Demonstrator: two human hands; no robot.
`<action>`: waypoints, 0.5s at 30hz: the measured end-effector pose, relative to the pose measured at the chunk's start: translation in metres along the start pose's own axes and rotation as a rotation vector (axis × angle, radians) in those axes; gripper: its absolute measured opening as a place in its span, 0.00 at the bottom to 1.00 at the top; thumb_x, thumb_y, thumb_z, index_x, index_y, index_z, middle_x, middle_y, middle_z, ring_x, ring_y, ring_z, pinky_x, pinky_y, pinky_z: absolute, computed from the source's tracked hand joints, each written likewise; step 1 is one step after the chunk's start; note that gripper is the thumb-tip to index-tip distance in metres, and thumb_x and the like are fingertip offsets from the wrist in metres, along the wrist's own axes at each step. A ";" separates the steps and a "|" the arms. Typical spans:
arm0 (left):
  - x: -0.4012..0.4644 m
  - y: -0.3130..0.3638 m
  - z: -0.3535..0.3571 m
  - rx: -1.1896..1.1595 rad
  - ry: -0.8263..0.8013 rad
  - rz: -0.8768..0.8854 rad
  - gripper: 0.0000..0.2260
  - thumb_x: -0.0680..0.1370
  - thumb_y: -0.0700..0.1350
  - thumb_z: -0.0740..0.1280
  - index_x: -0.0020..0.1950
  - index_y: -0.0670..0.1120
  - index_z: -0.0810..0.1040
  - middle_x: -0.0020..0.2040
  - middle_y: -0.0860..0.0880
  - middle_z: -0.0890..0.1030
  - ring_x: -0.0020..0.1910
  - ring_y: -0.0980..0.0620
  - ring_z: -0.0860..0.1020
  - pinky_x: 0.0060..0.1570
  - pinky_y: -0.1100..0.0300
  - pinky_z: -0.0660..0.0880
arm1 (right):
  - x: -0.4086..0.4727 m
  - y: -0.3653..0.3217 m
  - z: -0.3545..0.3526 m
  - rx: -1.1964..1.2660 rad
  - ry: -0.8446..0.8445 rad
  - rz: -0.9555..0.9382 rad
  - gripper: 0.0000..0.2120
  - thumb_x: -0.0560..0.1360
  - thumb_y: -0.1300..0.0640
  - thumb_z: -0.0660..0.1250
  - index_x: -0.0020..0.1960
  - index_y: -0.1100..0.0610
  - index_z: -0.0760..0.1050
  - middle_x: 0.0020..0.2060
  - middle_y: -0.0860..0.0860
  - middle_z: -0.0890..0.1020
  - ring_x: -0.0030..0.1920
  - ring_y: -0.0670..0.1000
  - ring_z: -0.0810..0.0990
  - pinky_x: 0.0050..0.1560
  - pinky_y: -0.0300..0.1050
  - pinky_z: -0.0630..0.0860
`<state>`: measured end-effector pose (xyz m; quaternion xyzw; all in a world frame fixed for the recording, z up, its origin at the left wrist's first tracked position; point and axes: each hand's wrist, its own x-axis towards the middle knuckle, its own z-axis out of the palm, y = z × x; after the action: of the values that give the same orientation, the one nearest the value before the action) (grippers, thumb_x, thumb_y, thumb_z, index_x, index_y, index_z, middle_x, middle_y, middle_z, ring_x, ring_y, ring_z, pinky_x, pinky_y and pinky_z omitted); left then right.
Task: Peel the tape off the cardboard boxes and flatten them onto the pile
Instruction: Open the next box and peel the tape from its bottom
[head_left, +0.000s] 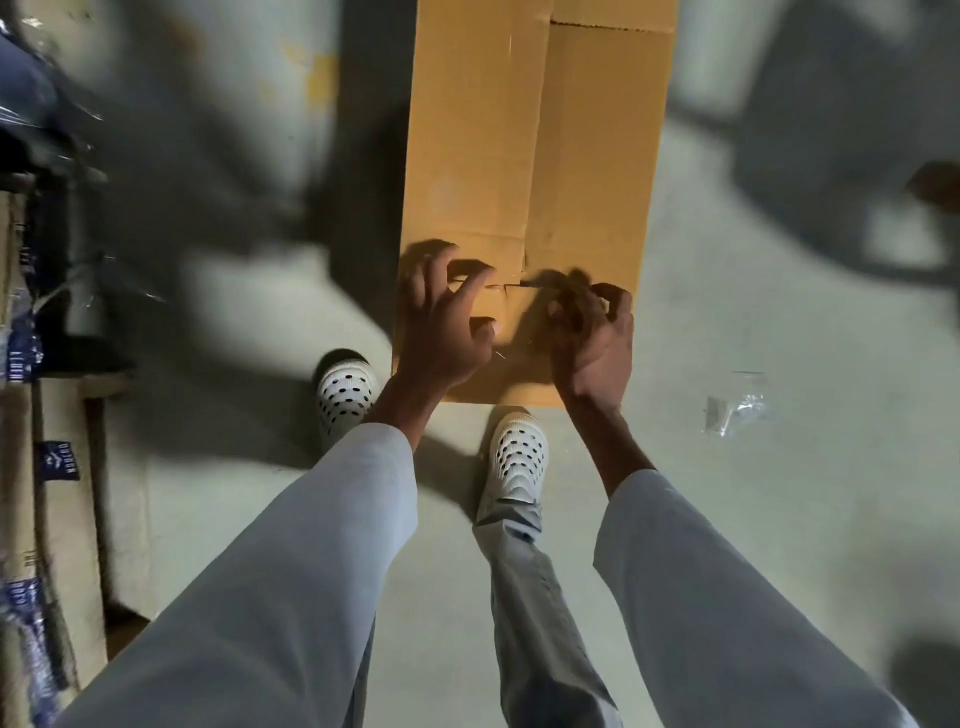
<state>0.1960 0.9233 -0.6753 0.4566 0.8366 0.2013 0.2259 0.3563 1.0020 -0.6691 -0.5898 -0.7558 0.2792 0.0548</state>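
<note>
Looking down from the head cam, we've got the cardboard box (530, 171) lying on the floor right in front of our shoes. Our left hand (441, 322) hovers over its near flap with fingers spread and loosely curled, gripping nothing. Our right hand (592, 332) is pinching something at the flap seam, probably the tape, though it's too blurry to be sure. The box looks mostly flat already. A clear scrap (737, 405) sits off to the right, so we'd guess peeling's partly done; flattening onto the pile remains.
</note>
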 end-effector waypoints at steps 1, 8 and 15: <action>0.002 0.003 -0.002 -0.007 -0.007 -0.026 0.23 0.67 0.48 0.71 0.62 0.49 0.80 0.69 0.41 0.71 0.66 0.36 0.68 0.66 0.43 0.66 | 0.000 -0.001 0.001 0.022 0.000 0.017 0.21 0.81 0.47 0.64 0.72 0.50 0.72 0.63 0.57 0.72 0.59 0.58 0.74 0.52 0.50 0.78; 0.012 0.022 0.003 -0.166 -0.017 -0.241 0.10 0.70 0.42 0.71 0.50 0.49 0.83 0.70 0.43 0.69 0.69 0.36 0.65 0.69 0.51 0.57 | 0.026 -0.019 -0.014 -0.052 -0.157 0.140 0.17 0.79 0.46 0.65 0.63 0.54 0.77 0.62 0.59 0.70 0.61 0.60 0.71 0.53 0.45 0.68; 0.013 0.032 0.001 -0.198 -0.011 -0.284 0.08 0.72 0.43 0.72 0.50 0.51 0.83 0.66 0.45 0.70 0.67 0.40 0.65 0.69 0.52 0.60 | 0.032 -0.034 -0.023 0.296 -0.108 0.305 0.10 0.66 0.48 0.68 0.44 0.40 0.85 0.46 0.49 0.85 0.55 0.59 0.80 0.57 0.60 0.77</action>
<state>0.2120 0.9508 -0.6617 0.3105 0.8677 0.2462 0.3002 0.3270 1.0345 -0.6415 -0.6671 -0.6102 0.4235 0.0571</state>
